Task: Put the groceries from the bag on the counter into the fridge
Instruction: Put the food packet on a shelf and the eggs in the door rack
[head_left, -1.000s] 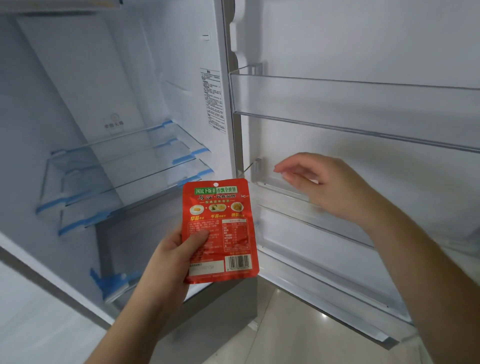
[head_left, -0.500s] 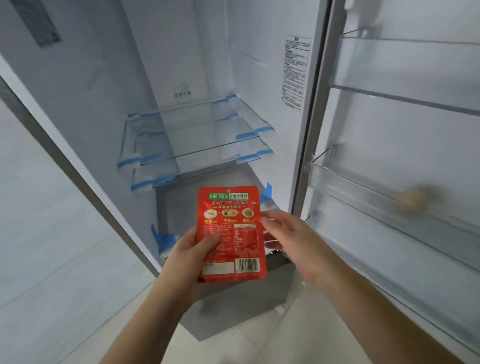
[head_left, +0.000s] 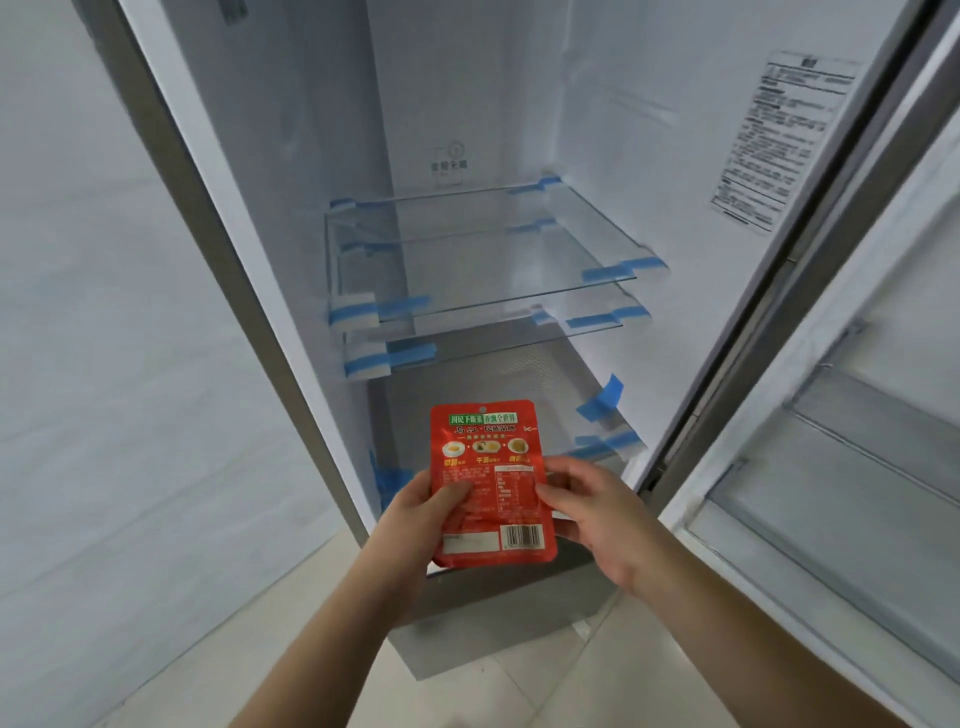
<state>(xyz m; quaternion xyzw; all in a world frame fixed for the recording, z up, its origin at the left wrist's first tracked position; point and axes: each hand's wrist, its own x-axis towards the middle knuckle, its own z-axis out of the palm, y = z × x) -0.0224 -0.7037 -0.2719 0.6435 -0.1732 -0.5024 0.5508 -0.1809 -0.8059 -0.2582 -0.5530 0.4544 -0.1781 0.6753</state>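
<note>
A flat red food pouch (head_left: 488, 457) with a green label band and a barcode is held upright in front of the open fridge (head_left: 467, 130). My left hand (head_left: 415, 519) grips its left edge, thumb across the front. My right hand (head_left: 597, 509) holds its right edge, thumb on the nutrition panel. The pouch hangs below the two glass shelves (head_left: 483, 254), level with the fridge's bottom compartment. No bag or counter is in view.
The fridge door (head_left: 831, 467) stands open on the right with clear door bins. Blue tape strips hold the shelves and the bottom drawer area. A white wall is on the left, pale floor tiles below.
My right hand came off the door bin, moved left and took the pouch's right edge. The view swung left onto the fridge interior.
</note>
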